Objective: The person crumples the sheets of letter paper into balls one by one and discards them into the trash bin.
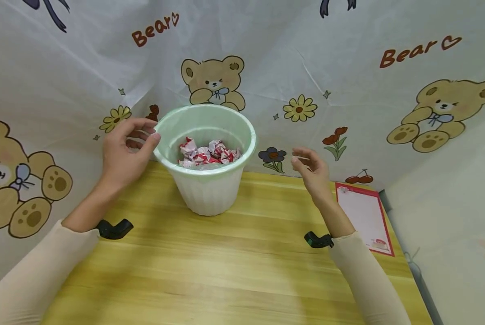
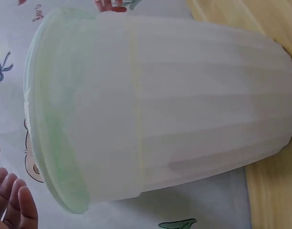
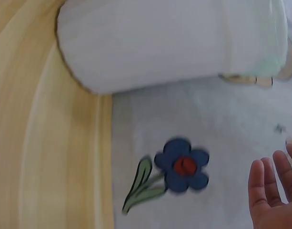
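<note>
A white bin [image 1: 210, 194] with a pale green rim stands upright on the wooden table, near its back edge. Inside it lie several crumpled red-and-white paper pieces [image 1: 203, 153]. Beside the rim on the left is my left hand [image 1: 126, 146], its fingers loosely bent and holding nothing; whether a fingertip touches the rim I cannot tell. In the left wrist view the bin [image 2: 193, 100] fills most of the frame, apart from the fingertips. Off to the bin's right, my right hand [image 1: 313, 174] hovers above the table with relaxed fingers and holds nothing.
A red-bordered sheet [image 1: 364, 216] lies on the right side of the wooden table [image 1: 210, 271]. Behind the table hangs a white cloth [image 1: 266, 54] printed with bears and flowers. Black wrist pieces [image 1: 114, 229] sit at both sleeve cuffs.
</note>
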The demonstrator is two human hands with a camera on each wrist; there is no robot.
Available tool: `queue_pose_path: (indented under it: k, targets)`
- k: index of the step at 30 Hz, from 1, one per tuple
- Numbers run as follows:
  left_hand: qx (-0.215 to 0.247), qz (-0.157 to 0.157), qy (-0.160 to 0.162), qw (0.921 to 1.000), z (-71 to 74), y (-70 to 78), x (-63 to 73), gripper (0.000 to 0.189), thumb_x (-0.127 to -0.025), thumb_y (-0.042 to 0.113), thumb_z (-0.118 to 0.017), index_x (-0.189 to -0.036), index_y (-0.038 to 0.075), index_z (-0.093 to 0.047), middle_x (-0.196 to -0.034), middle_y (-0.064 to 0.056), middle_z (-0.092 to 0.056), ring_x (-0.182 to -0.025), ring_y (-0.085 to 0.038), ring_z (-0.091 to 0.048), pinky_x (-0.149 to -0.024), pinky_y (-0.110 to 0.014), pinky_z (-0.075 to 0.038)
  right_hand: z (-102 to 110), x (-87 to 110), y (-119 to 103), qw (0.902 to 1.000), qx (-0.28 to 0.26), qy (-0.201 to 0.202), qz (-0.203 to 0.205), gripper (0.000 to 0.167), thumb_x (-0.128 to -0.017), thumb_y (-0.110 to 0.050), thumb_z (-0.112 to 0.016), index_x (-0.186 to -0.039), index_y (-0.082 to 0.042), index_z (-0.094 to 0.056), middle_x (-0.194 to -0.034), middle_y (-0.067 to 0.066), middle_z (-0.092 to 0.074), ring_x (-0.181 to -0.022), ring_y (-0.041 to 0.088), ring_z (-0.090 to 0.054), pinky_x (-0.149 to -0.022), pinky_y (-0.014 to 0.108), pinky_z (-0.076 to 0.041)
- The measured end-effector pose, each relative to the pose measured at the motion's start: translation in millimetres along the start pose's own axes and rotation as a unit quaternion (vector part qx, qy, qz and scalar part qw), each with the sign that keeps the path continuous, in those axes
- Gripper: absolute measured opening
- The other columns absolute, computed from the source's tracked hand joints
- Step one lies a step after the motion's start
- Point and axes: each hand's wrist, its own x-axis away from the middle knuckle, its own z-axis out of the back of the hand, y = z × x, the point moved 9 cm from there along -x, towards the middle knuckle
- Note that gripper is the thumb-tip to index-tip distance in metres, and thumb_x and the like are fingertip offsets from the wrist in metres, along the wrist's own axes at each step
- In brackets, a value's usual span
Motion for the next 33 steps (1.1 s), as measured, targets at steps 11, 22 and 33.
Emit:
queue_pose_path:
  k: [11,22,33]
  targets:
    - [0.097,0.064,0.015,0.9930,-1.8,-31.3,52.5,0.029,-0.101,0.007,-0.072,-0.122,-0.007,-0.058,-0.109,0.009,-0.068,-0.094,-0.007,-0.067,-0.073,-0.013,-0.054,104.7,49.9,73.4,0.9842,0.066,0.115,-0.118,0.038,-0.103,-0.024,-0.075,-0.137,-0.007,-0.070,-0.122,-0.017,-0.068,-0.110,0.002,-0.063,-0.088,0.010,-0.053]
    - [0.118,0.147,-0.065,0.9799,-36.0,-74.5,128.4,0.025,-0.106,0.011,-0.068,-0.125,-0.001,-0.058,-0.112,0.007,-0.068,-0.093,-0.008,-0.066,-0.069,-0.017,-0.056,192.7,106.8,142.9,0.9424,0.166,0.196,-0.215,0.039,-0.103,-0.038,-0.074,-0.136,-0.017,-0.071,-0.112,-0.030,-0.063,-0.108,-0.006,-0.056,-0.080,0.008,-0.048]
    - [0.169,0.158,-0.137,0.9631,-79.7,-89.3,185.8,0.015,-0.106,0.006,-0.068,-0.120,0.004,-0.065,-0.110,-0.001,-0.067,-0.089,-0.011,-0.066,-0.068,-0.026,-0.058,227.3,141.2,173.3,0.9050,0.250,0.233,-0.254,0.048,-0.105,-0.035,-0.066,-0.142,-0.005,-0.062,-0.149,0.015,-0.055,-0.140,0.033,-0.046,-0.114,0.048,-0.040]
